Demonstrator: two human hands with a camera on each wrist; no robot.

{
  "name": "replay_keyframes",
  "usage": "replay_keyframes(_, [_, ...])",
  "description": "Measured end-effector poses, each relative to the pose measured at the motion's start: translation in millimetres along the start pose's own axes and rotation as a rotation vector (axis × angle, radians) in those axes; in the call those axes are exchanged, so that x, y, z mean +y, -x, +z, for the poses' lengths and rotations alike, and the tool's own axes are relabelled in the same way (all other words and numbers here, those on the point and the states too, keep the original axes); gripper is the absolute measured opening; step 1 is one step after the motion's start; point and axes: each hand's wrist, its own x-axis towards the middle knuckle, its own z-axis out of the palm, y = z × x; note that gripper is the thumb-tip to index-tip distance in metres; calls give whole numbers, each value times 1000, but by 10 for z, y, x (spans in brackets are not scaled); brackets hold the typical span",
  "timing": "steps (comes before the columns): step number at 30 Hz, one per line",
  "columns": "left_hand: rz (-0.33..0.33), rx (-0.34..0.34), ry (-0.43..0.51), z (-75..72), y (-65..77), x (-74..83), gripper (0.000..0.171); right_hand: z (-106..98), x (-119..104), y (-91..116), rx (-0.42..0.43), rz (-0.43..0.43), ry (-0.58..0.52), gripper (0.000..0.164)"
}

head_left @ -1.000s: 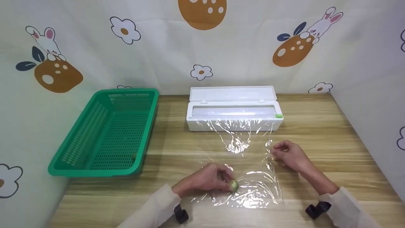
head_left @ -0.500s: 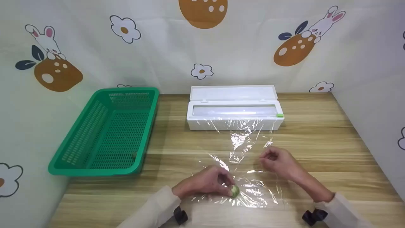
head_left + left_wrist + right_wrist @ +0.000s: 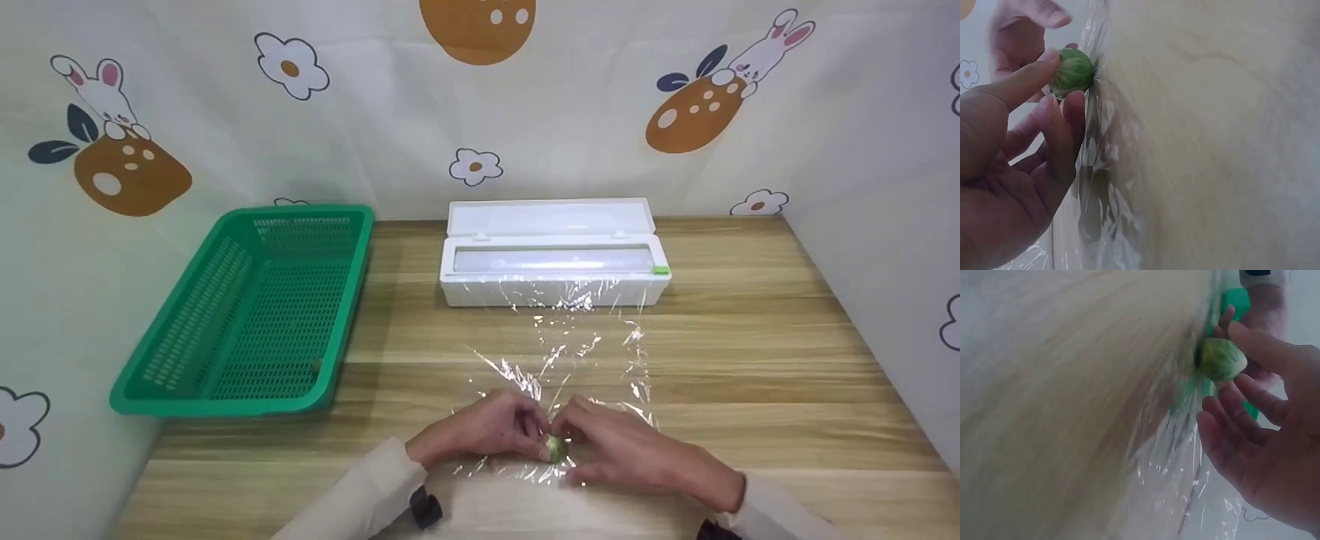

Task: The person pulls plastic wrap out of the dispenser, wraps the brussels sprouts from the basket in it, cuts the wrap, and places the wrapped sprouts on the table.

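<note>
A small green Brussels sprout [image 3: 553, 449] sits on a sheet of clear cling film [image 3: 559, 352]. My left hand [image 3: 487, 427] pinches it between thumb and fingertips, as the left wrist view shows, with the sprout [image 3: 1072, 73] at the film's surface. From the other side my right hand [image 3: 626, 450] reaches in, its thumb and fingers spread around the sprout. In the right wrist view the relaxed fingers of the right hand [image 3: 1275, 427] are close to the sprout [image 3: 1222, 360]. The film runs back to a white dispenser box [image 3: 555, 291] with its lid raised.
A green plastic basket [image 3: 341, 322] stands on the left of the wooden table [image 3: 750, 337], a small brownish thing [image 3: 316, 367] in its near right corner. A green slider [image 3: 660, 270] sits at the dispenser's right end. Patterned cloth [image 3: 390, 97] rises behind and at both sides.
My right hand has moved left and toward me, from the film's right edge to beside the sprout. My left hand has stayed nearly still, holding the sprout.
</note>
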Motion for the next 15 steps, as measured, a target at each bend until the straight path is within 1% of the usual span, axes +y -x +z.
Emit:
replay_keyframes(2, [-7,4,-16,7,4,-11,26,21,-7,-14,-22,5,37,58])
replay_keyframes(6, [-42,19,-35,27,22,-4,27,68,-21,-53,-32,23,42,64])
replay_keyframes(10, [-41,35,-64,45,24,11,28,106,-34,-84,-11,50,31,53])
replay_keyframes(13, [-21,43,-79,59,18,11,28,112,-30,-87,14,42,26,41])
replay_keyframes(15, [-19,46,-82,60,17,9,28,116,-21,-87,28,31,22,36])
